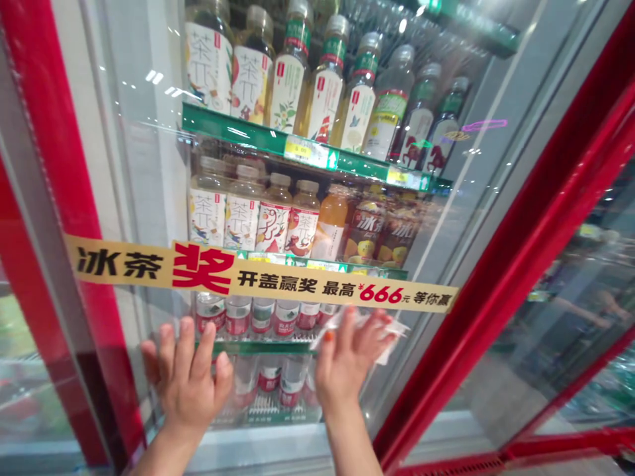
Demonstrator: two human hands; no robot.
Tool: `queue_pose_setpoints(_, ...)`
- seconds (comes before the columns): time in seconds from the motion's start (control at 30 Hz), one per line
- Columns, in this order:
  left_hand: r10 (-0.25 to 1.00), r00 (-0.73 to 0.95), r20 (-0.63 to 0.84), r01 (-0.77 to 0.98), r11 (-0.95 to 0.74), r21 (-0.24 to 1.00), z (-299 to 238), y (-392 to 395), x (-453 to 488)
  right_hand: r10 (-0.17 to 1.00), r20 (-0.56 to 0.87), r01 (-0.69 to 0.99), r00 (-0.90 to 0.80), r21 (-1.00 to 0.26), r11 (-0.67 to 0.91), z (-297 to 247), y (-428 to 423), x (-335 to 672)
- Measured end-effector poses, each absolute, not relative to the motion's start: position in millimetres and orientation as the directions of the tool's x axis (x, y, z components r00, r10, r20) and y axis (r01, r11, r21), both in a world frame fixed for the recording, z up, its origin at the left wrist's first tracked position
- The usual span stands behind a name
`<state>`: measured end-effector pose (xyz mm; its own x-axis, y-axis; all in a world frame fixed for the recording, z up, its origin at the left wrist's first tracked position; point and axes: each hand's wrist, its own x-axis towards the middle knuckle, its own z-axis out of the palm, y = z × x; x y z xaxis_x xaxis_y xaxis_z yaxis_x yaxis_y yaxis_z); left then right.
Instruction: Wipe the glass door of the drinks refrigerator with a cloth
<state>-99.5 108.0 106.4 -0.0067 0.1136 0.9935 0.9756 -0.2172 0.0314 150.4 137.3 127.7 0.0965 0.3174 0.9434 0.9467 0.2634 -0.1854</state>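
So both hands are up against the tall clear glass door (149, 198) of a drinks cooler. The left hand (186, 377) lies flat on the pane, open, fingers spread and pointing up, with nothing in it. The right hand (347, 357) is just beside it, also flat with the fingers stretched out, pinning a crumpled white cloth (394, 338) to the glass. The cloth sticks out past the fingertips on the far side from the left hand.

Right above both hands, a long yellow paper banner (278, 281) with black and red lettering runs across the door on a slant. Behind the glass, in front of the fingertips, there's a row of small red-labelled water bottles (238, 316) on a green shelf edge (258, 346). Higher up are plastic tea bottles (278, 86) with white labels, lined up on more green shelves.

A thick glossy red door frame (520, 264) slants up beyond the right hand, and another red upright (54, 165) stands outside the left hand. Under the wrists is a pale grey sill (278, 444). The glass is full of reflections from ceiling lights.
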Motion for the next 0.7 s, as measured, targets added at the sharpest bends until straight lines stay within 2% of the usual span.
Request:
queue_pose_setpoints(0.07,0.123,-0.012,0.992,0.975,-0.217,0.039,106,107,-101,0.273,0.922,0.921,-0.273,0.169,0.351,110,119,119)
queue_pose_setpoints(0.1,0.121,-0.013,0.993,0.975,-0.217,0.039,106,107,-102,0.238,0.883,0.875,-0.405,0.299,0.381,96,111,114)
queue_pose_setpoints(0.13,0.118,-0.009,0.993,0.975,-0.218,0.035,106,107,-102,0.208,0.852,0.838,-0.480,0.376,0.395,83,105,118)
queue_pose_setpoints(0.17,0.114,-0.005,0.994,0.976,-0.218,0.030,106,107,-102,0.190,0.848,0.829,-0.496,0.397,0.394,74,102,130)
queue_pose_setpoints(0.23,0.108,0.001,0.994,0.977,-0.214,0.022,107,107,-101,0.207,0.903,0.892,-0.375,0.291,0.347,73,108,172)
queue_pose_setpoints(0.3,0.103,-0.004,0.995,0.978,-0.207,0.025,108,108,-99,0.256,0.957,0.961,-0.135,0.064,0.268,100,123,217)
queue_pose_setpoints(0.37,0.090,-0.014,0.996,0.978,-0.206,0.033,109,108,-97,0.282,0.950,0.959,0.135,-0.197,0.205,142,141,237)
queue_pose_setpoints(0.4,0.086,-0.017,0.996,0.978,-0.206,0.035,109,108,-97,0.287,0.932,0.940,0.220,-0.281,0.192,161,147,233)
queue_pose_setpoints(0.43,0.083,-0.017,0.996,0.978,-0.207,0.034,110,108,-97,0.285,0.924,0.929,0.255,-0.316,0.194,175,149,221)
queue_pose_setpoints(0.47,0.084,-0.015,0.996,0.978,-0.207,0.032,110,108,-97,0.284,0.931,0.933,0.230,-0.294,0.208,183,149,201)
queue_pose_setpoints(0.5,0.087,-0.011,0.996,0.978,-0.206,0.028,111,108,-97,0.282,0.949,0.950,0.137,-0.207,0.234,183,145,178)
queue_pose_setpoints(0.57,0.090,0.002,0.996,0.978,-0.208,0.016,111,107,-99,0.254,0.951,0.941,-0.177,0.088,0.326,164,132,135)
queue_pose_setpoints(0.63,0.087,0.006,0.996,0.979,-0.205,0.012,110,107,-100,0.190,0.871,0.844,-0.452,0.350,0.406,130,120,116)
queue_pose_setpoints(0.67,0.087,0.002,0.996,0.979,-0.201,0.016,109,107,-101,0.172,0.838,0.808,-0.518,0.414,0.419,114,117,121)
queue_pose_setpoints(0.7,0.090,-0.005,0.996,0.980,-0.197,0.023,107,107,-101,0.177,0.835,0.811,-0.520,0.418,0.410,103,116,135)
